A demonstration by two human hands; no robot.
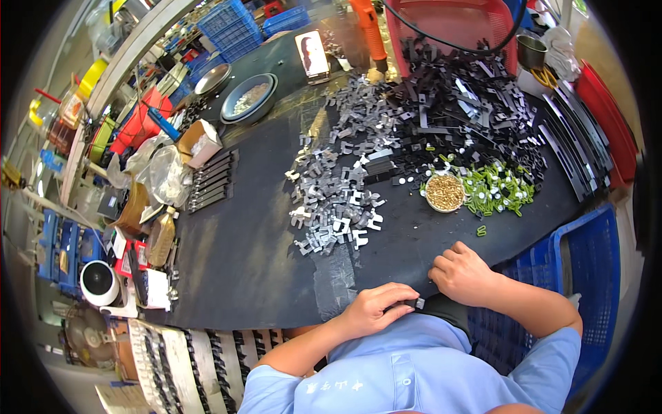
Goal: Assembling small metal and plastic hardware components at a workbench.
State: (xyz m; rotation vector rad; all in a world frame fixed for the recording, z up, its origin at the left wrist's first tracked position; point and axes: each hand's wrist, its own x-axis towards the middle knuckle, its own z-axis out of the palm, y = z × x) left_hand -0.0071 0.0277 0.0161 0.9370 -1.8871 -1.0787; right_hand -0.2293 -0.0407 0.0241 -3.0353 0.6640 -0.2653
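Note:
My left hand is at the near edge of the black-topped table, its thumb and fingers closed on a small grey metal piece whose end sticks out past the fingertips. To its right, my right hand is curled over the table edge; whatever its fingers hold, if anything, is hidden. Beyond the right hand lies one loose green clip. Farther on stand a round tub of small brass-coloured parts and a heap of green and white pieces. Bent grey metal brackets are piled ahead of my left hand.
Black metal strips are heaped before a red basket. A lit phone stands at the back, right of grey bowls. Black bars lie in a row at left. A blue crate stands by my right arm.

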